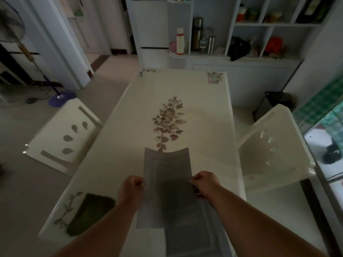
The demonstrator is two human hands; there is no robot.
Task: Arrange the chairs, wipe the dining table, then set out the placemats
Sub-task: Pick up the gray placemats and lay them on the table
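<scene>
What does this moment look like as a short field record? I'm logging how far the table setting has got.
left hand: pinching the left edge of the grey placemat
right hand: pinching the mat's right edge
second placemat: lying flat at the near table edge, partly under the held one
dark green cloth: on the near left corner
dining table: white, floral print
chairs: one on the left, one on the right

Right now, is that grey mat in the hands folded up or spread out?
Spread out. The grey placemat is held flat by its side edges between the left hand and right hand, its far edge curling slightly above the table.
</scene>
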